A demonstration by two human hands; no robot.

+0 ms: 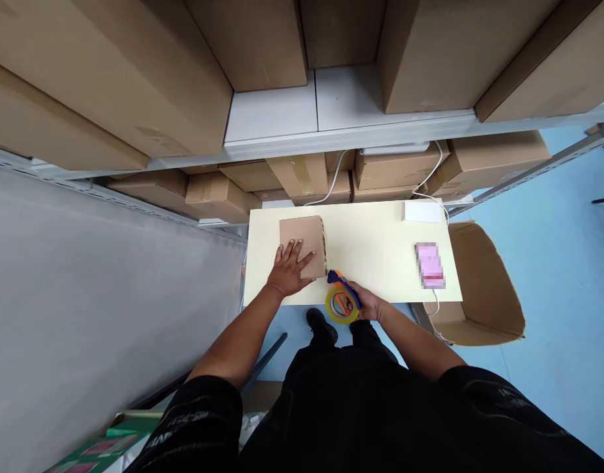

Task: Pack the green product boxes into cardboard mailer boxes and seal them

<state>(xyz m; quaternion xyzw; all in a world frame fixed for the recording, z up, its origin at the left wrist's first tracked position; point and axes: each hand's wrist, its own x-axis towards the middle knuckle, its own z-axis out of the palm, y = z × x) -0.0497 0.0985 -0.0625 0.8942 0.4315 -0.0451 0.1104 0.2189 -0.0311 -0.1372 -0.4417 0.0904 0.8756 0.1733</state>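
Stockroom, apparently: metal shelving (272, 117) packed with brown cartons (267, 49).

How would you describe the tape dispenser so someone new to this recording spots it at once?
Find the cream table below the shelf. At its near edge, the right hand holds the tape dispenser, just right of the left hand. Its round yellow roll and blue-and-orange frame set it apart from the plain brown cardboard nearby.
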